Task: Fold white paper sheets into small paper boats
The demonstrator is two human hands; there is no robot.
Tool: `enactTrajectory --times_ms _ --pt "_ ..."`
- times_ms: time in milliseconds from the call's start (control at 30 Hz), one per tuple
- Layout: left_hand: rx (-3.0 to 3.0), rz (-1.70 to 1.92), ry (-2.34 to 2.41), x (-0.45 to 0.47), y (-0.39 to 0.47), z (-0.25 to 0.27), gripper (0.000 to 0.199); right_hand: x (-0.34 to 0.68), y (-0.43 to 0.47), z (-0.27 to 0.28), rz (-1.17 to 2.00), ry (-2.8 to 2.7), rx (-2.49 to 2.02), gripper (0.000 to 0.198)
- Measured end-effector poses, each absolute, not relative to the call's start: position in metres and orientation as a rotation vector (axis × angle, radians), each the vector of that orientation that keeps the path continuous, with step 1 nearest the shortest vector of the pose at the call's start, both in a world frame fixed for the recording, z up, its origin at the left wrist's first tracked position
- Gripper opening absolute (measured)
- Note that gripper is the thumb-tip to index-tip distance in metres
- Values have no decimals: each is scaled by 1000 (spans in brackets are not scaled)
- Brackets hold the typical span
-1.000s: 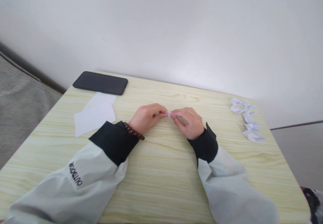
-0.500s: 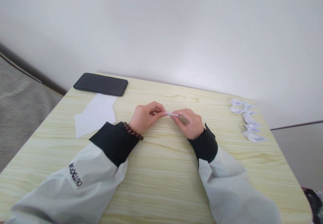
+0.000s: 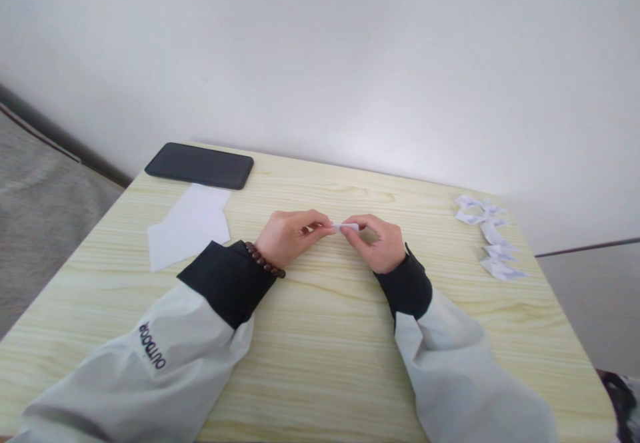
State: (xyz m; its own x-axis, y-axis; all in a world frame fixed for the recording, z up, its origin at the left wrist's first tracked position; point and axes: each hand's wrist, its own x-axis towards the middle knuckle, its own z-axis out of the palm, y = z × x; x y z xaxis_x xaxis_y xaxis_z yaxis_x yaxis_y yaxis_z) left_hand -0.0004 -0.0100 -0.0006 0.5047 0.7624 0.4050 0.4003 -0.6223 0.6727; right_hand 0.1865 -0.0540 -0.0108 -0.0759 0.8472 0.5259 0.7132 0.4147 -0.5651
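Paper between the fingers

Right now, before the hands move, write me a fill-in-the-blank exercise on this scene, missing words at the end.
1. The left hand and the right hand pinch one small folded piece of white ____.
2. A beaded bracelet circles the ____ wrist.
3. The letters on the left sleeve spell ____.
4. The folded figures lie near the table's ____ edge, as the person sees it.

Missing words: paper; left; OUTDOOR; right.
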Motion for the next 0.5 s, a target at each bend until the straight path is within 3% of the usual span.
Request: enactTrajectory --times_ms 267,500 --pt "1720 763 895 3 -4 2 30 190 -53 -9 103 -1934 -1215 11" --pt "1818 665 893 2 -1 -2 28 190 -51 -11 23 -1979 -1182 10"
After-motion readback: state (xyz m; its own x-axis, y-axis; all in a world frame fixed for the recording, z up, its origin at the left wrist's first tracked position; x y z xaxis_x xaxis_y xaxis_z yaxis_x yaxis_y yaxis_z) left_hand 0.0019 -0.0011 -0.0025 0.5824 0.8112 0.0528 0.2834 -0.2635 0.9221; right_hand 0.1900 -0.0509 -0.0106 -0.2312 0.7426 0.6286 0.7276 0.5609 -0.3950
